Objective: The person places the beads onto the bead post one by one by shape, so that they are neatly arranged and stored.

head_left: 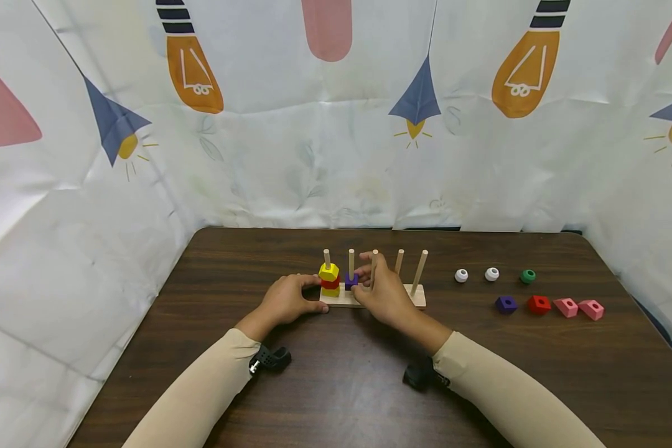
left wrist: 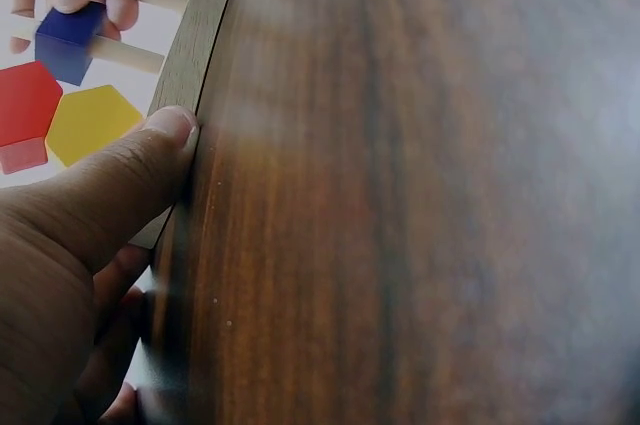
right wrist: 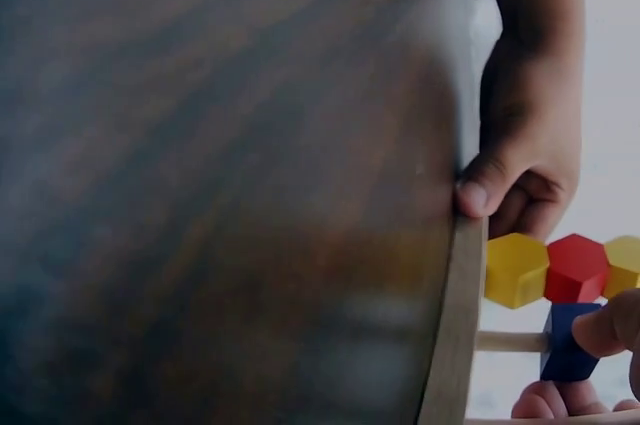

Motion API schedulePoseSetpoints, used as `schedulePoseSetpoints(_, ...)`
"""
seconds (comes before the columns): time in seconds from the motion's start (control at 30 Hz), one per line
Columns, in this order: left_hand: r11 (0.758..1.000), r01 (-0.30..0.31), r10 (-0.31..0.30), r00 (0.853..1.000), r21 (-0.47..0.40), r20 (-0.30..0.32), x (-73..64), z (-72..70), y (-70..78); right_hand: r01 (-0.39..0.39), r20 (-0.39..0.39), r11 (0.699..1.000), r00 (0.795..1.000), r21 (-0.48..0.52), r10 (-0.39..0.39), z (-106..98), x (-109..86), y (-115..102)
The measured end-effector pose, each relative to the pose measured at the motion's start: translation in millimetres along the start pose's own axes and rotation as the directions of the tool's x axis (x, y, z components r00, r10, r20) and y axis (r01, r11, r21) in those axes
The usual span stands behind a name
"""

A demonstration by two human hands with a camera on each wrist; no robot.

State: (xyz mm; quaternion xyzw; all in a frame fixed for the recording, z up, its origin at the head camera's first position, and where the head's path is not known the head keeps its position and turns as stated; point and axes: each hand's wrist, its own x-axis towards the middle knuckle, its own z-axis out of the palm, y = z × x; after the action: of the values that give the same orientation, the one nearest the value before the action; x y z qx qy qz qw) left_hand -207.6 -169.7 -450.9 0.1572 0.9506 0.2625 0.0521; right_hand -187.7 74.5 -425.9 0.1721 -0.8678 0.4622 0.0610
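A wooden peg stand [head_left: 341, 300] with several upright pegs is on the table. My left hand [head_left: 287, 300] grips its left end, the thumb [left wrist: 165, 135] against the front edge. On the leftmost peg sits a stack: a yellow block [head_left: 328, 272] on top, a red block [head_left: 330, 284] in the middle, another yellow block [left wrist: 95, 123] at the bottom. My right hand [head_left: 389, 298] pinches a purple block [right wrist: 572, 343] threaded on the second peg. That block is partway down, with bare peg between it and the base in the right wrist view. The other pegs carry no blocks.
Right of the stand lie two white beads [head_left: 491, 274] and a green bead [head_left: 528, 276]. Nearer the front are a loose purple block [head_left: 506, 304], a red block [head_left: 539, 304] and two pink blocks [head_left: 566, 307]. A printed curtain [head_left: 336, 155] hangs behind the table.
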Motion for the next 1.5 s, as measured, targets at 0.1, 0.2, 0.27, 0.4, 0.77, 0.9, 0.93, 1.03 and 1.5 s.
schedulePoseSetpoints(0.1,1.000,-0.003,0.003,1.000,0.004,-0.001,0.2,-0.6,0.2,0.004,0.004,1.000,1.000,-0.014,-0.004,2,-0.7,3)
schedulePoseSetpoints(0.2,1.000,-0.003,0.003,1.000,0.005,-0.003,-0.2,-0.9,0.3,0.005,0.017,1.000,1.000,-0.029,-0.004,3,-1.1,6)
schedulePoseSetpoints(0.27,1.000,-0.002,0.002,1.000,0.004,-0.004,-0.5,-0.9,0.4,0.003,0.026,0.999,1.000,-0.040,-0.002,3,-1.3,6)
schedulePoseSetpoints(0.4,1.000,0.001,-0.001,1.000,0.000,-0.004,-1.1,-0.8,0.4,0.003,0.038,0.998,0.999,-0.059,-0.001,3,-1.8,7)
schedulePoseSetpoints(0.77,1.000,-0.007,0.007,1.000,0.001,-0.002,-1.0,0.1,-0.3,0.011,0.066,0.997,0.998,-0.080,-0.006,2,-2.4,9)
schedulePoseSetpoints(0.9,1.000,-0.009,0.009,1.000,0.002,-0.002,-0.7,0.3,0.1,0.014,0.070,0.996,0.998,-0.090,-0.008,2,-3.1,9)
schedulePoseSetpoints(0.93,1.000,-0.006,0.006,1.000,0.001,-0.001,-0.7,0.3,0.3,0.016,0.072,0.996,0.997,-0.091,-0.010,1,-3.3,9)
schedulePoseSetpoints(1.03,1.000,-0.007,0.007,1.000,0.004,-0.002,-0.6,0.5,0.5,0.020,0.083,0.996,0.996,-0.088,-0.013,-1,-4.6,8)
schedulePoseSetpoints(1.5,1.000,0.003,-0.003,1.000,0.014,0.002,-0.9,1.1,0.4,0.050,0.258,0.987,0.966,-0.151,-0.009,-32,-27.9,10)
